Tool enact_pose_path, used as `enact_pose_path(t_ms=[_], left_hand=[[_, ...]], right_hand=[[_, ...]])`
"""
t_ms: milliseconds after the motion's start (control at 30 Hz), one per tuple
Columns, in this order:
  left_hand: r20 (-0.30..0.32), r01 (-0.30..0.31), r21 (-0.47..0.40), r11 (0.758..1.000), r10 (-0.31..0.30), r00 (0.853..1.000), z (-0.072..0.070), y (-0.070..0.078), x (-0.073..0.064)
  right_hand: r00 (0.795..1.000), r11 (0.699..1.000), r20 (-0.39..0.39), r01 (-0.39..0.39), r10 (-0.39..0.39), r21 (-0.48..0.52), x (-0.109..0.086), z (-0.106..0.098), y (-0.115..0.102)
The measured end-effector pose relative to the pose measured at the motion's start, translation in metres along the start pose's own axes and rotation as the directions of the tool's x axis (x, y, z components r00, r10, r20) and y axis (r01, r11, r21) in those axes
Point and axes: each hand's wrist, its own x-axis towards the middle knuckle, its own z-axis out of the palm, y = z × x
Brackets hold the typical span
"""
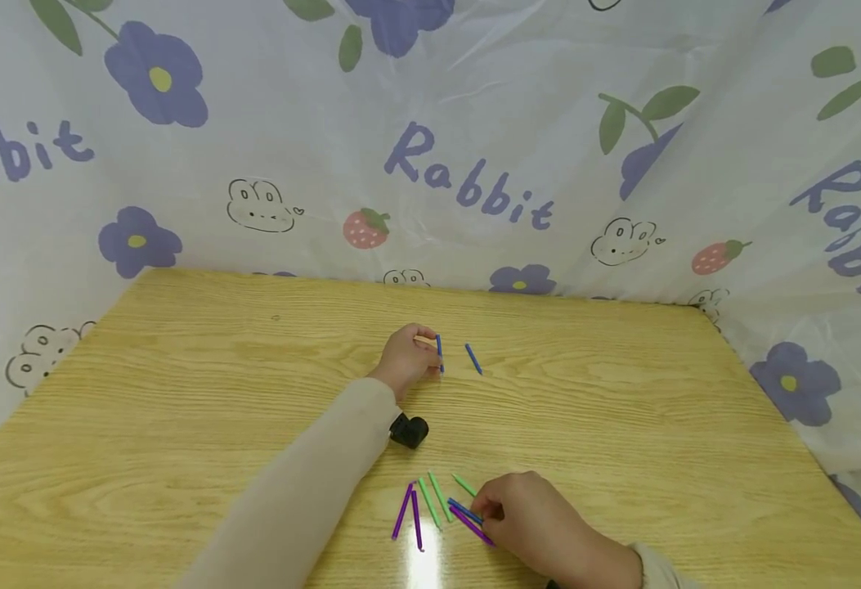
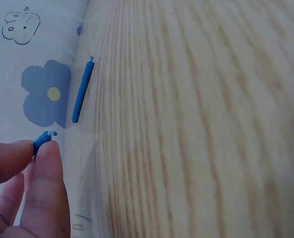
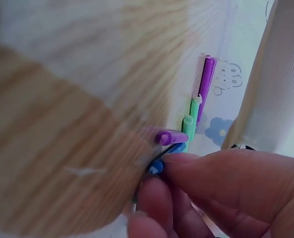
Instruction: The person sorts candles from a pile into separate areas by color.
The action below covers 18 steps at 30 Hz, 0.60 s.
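In the head view my left hand point(image 1: 406, 360) reaches far over the table and pinches a thin blue candle point(image 1: 440, 353) between thumb and fingers. Its wick end point(image 2: 52, 133) pokes out past the fingertips in the left wrist view. A second blue candle point(image 1: 473, 358) lies on the table just right of that hand. Close to the front, my right hand point(image 1: 540, 523) pinches another blue candle point(image 3: 156, 166) down by the tabletop. Beside those fingertips lie a purple candle point(image 1: 470, 525) and a green candle point(image 1: 464, 484), the latter partly hidden by the hand.
Left of the right hand, two green candles point(image 1: 430, 502) and two purple candles point(image 1: 416, 519) lie loose on the wooden table point(image 1: 253, 393). A printed rabbit-and-flower curtain point(image 1: 312, 131) stands along the back and sides. A black wrist camera point(image 1: 410, 431) sits at the left sleeve.
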Motion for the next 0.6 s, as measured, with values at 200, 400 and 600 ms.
enact_pose_path(t_ms=[200,400,600], left_hand=[[0.011,0.000,-0.005,1.000,0.000,1.000,0.002,-0.001,0.007],[0.014,0.021,-0.011,1.000,-0.020,1.000,0.005,0.002,0.009],[-0.001,0.032,-0.013,0.999,-0.032,0.999,0.010,0.000,0.014]], right_hand=[[1.000,1.000,0.010,0.011,-0.011,-0.024,0.001,-0.001,0.001],[1.000,1.000,0.021,0.004,-0.004,-0.015,0.002,-0.001,0.000],[1.000,1.000,0.020,0.007,-0.007,0.017,0.002,-0.001,0.002]])
